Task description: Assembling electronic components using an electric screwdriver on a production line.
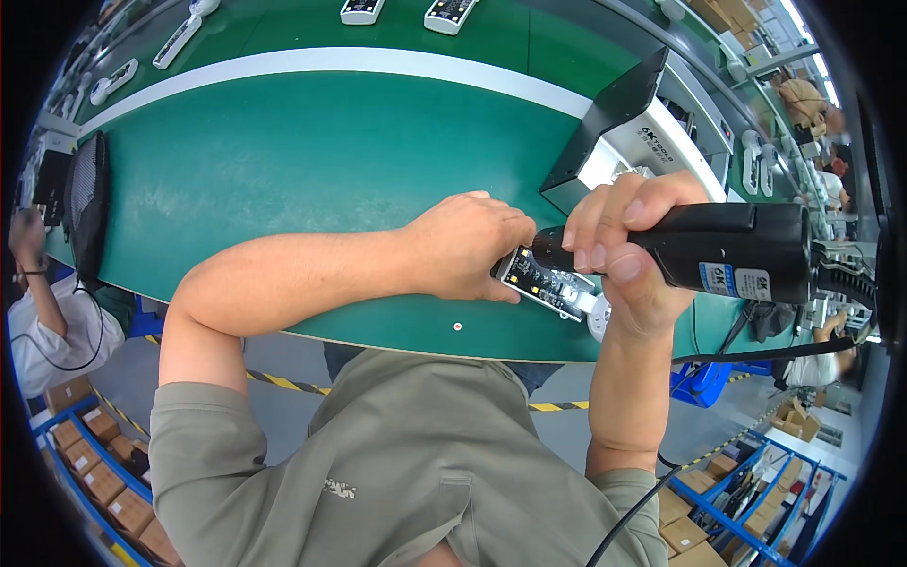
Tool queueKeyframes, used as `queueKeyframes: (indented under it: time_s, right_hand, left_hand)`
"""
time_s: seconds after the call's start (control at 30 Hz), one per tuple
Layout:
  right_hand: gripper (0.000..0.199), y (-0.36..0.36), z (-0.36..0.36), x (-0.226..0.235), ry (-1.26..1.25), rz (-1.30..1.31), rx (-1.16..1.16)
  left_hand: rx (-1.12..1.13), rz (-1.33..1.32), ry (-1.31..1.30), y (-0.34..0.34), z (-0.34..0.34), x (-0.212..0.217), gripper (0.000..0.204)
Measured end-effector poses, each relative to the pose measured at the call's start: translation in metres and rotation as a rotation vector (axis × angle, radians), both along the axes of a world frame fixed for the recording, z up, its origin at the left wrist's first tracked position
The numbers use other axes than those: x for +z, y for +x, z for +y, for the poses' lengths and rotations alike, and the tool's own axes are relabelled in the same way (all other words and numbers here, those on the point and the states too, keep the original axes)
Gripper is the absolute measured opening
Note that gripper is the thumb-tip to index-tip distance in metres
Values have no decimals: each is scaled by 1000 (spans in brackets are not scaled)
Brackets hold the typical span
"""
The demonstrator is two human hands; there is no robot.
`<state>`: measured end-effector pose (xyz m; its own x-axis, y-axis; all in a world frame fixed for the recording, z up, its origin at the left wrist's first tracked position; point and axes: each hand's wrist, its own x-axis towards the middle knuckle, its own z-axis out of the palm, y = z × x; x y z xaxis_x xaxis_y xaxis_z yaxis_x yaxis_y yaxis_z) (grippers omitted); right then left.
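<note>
Table (236,161): rich green, white strip (378,61) at its far side
Power screwdriver (732,241): black, with blue-and-white labels (735,281)!
Circuit board (548,282): black, yellow squares (536,289) showing
Box (647,146), far right: silver face, black side
Floor tape (559,406): yellow-and-black stripes
Shirt (378,425): grey-green

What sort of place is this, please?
Probably a factory workshop. The right hand holds a black power tool at an open device with a circuit board, similar devices lie beyond the white strip, and blue racks hold cardboard boxes.
</note>
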<state>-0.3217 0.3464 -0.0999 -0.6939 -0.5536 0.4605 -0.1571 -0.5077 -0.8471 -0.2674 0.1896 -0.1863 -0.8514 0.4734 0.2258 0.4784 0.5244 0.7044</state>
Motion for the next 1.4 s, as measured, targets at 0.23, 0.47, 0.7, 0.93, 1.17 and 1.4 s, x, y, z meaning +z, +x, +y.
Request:
queueKeyframes:
  time_s: [0.23,0.47,0.7,0.93,1.17,1.4]
  right_hand:
    - [37,2,12,8,-49,72,-78]
    - [30,-5,66,61,-117,327,-338]
    - [24,-19,59,45,13,413,-337]
    - [21,-17,51,50,117,270,-199]
    - [26,14,39,24,23,175,-57]
    - [31,23,22,7,4,163,19]
  left_hand:
    - [-8,3,-67,2,0,2,42]
    - [9,103,-26,4,0,-5,46]
    - [-12,12,-89,3,-1,3,45]
    - [11,71,-41,4,-2,-4,46]
    - [11,85,-37,0,0,-3,45]
    - [18,82,-36,1,0,-4,45]
